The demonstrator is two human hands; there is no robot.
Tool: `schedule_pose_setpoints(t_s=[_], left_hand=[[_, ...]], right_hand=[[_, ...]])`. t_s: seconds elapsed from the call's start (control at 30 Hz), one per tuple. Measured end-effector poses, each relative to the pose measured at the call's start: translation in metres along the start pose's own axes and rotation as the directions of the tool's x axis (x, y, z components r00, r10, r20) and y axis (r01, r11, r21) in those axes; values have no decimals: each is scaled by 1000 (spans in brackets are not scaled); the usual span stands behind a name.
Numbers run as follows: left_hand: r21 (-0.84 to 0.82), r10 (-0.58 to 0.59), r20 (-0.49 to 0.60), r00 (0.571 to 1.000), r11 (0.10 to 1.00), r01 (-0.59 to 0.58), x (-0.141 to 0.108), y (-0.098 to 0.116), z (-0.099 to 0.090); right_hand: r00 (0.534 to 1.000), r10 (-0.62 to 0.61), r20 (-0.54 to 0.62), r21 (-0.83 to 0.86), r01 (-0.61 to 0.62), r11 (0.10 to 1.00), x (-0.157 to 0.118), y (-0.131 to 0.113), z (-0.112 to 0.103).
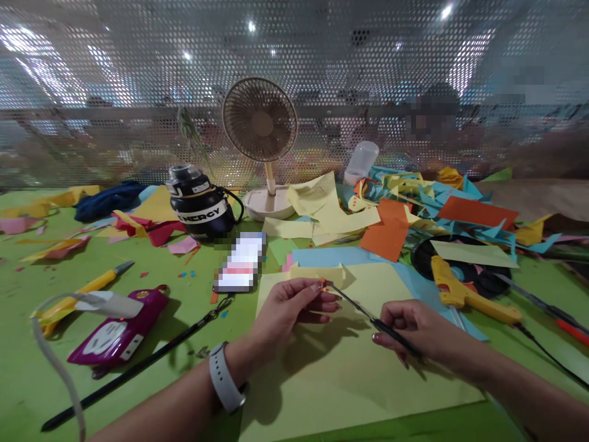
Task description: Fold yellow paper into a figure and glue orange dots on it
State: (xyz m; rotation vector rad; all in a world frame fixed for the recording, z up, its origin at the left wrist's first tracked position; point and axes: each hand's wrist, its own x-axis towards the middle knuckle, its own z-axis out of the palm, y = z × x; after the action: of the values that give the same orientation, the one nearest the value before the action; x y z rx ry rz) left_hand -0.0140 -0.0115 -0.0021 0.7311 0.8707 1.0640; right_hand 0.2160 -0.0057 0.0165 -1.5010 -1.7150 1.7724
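My left hand (301, 299), with a pale watch on its wrist, pinches a tiny orange paper piece (324, 283) between thumb and forefinger. The other left fingers stretch forward. My right hand (407, 328) is closed round a slim tool with a black handle (394, 336) and a thin metal shaft. Its tip meets the orange piece at my left fingertips; the exact kind of tool cannot be told. Below both hands lies a large pale yellow paper sheet (350, 393), with a blue sheet (414, 288) partly under it.
A yellow glue gun (469, 298) lies at right on a black round plate (426, 255). Paper scraps (391, 230) heap behind. A fan (260, 123), black bottle (202, 209), phone (242, 263), purple device (122, 331) and yellow-handled cutter (92, 285) stand or lie about the green table (184, 405).
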Motion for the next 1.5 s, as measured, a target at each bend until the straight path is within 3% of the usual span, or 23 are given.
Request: schedule_pose_setpoints(t_s=[1.5], left_hand=[[132, -58, 9, 998, 990, 56, 0, 2, -1]], right_hand=[[1000, 26, -12, 11, -26, 1000, -2, -5, 3]])
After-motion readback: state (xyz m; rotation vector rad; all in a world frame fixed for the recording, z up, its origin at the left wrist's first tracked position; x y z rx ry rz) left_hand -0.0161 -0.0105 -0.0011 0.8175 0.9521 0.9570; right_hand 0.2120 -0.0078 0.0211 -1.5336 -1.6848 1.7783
